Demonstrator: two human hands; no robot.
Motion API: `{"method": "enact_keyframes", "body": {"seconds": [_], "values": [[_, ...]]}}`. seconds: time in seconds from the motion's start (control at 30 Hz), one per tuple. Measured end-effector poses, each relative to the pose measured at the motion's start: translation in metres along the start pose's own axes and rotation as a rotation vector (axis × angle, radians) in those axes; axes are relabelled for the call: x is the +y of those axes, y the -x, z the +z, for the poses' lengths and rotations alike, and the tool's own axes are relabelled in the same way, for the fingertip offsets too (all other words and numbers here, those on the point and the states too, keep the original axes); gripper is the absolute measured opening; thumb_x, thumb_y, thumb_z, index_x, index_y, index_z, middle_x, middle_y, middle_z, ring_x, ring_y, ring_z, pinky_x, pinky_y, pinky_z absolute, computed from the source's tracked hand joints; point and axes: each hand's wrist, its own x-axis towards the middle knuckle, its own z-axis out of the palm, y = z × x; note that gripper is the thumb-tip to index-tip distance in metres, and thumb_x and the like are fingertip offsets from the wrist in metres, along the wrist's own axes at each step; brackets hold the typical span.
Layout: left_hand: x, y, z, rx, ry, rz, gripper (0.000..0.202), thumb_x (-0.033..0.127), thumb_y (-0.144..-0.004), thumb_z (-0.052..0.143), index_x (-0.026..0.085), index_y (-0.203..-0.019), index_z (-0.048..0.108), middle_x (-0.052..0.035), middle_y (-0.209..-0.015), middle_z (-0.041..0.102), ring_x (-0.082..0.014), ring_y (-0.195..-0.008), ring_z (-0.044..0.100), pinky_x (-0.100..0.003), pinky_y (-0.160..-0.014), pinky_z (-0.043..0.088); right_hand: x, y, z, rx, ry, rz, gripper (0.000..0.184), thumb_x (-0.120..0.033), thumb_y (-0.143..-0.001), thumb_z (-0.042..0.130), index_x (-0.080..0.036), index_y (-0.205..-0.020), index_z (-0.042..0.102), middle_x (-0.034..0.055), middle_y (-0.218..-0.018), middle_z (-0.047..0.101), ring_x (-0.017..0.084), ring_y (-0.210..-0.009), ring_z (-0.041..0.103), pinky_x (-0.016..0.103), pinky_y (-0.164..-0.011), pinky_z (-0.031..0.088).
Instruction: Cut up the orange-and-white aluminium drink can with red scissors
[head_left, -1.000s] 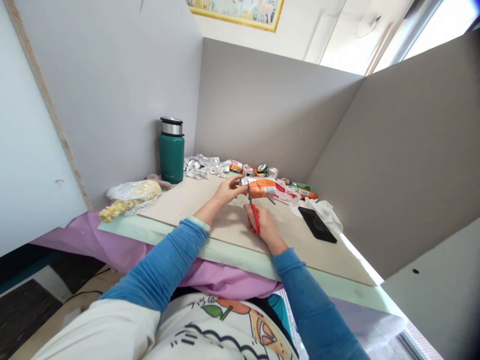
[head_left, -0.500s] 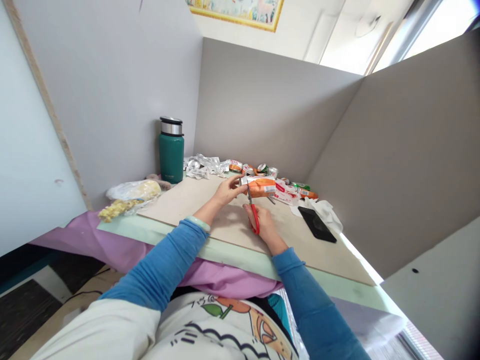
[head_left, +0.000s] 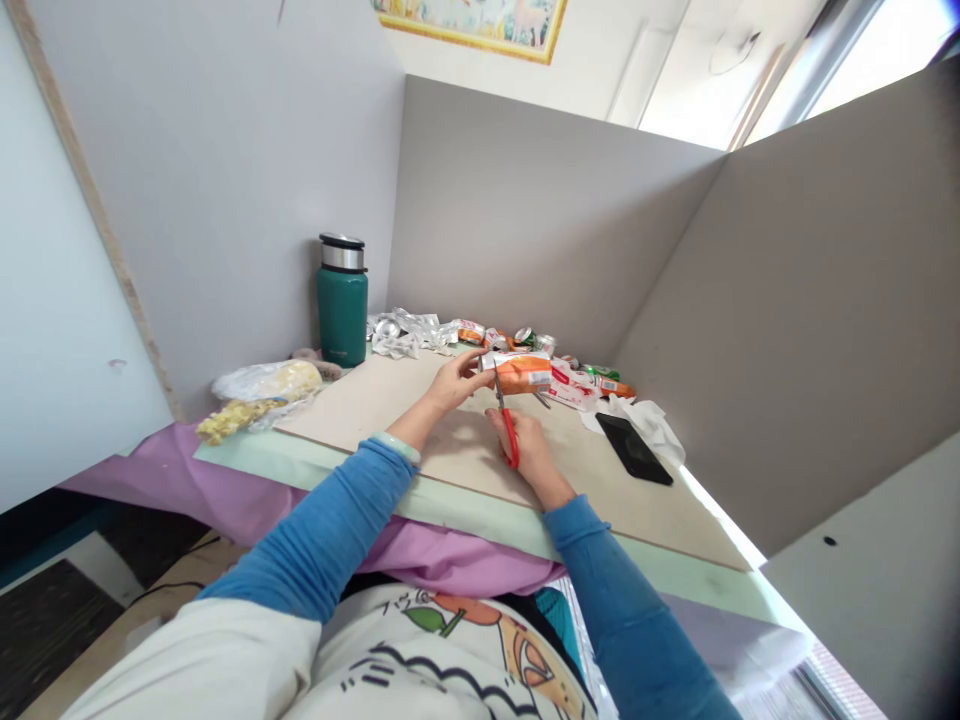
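Reading the board [head_left: 360,400] on the desk [head_left: 480,513] as a clock, twelve at its far edge, I see the orange can [head_left: 525,374] held sideways a little towards twelve from the middle. The person's left hand [head_left: 457,382], half curled, has its fingers and thumb on the can's nine o'clock end. The right hand [head_left: 527,445] is closed around the red-handled scissors [head_left: 512,440], whose blades point to twelve and overlap that same end; I can't tell whether they bite into it. A green bottle [head_left: 343,315] stands upright at ten, crumpled silvery pieces [head_left: 420,328] lie at eleven, and a black phone [head_left: 634,449] rests at three beside some white tissue [head_left: 661,430].
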Motion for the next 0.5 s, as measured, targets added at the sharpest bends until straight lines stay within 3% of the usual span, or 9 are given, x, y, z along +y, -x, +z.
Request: {"method": "enact_keyframes", "body": {"seconds": [0.5], "values": [[0.0033,0.0016,0.0007,-0.039,0.025,0.001,0.07,0.045,-0.078,0.08,0.014,-0.138,0.061,-0.0114,-0.104,0.073,-0.0217,-0.089,0.072,-0.021,-0.056,0.048,0.0041,-0.0027,0.0016,0.012,-0.003,-0.01,0.05,-0.063,-0.095,0.05,-0.025,-0.062,0.051,0.0029,-0.051,0.059,0.023,-0.055,0.059,0.035,-0.063,0.048]]}}
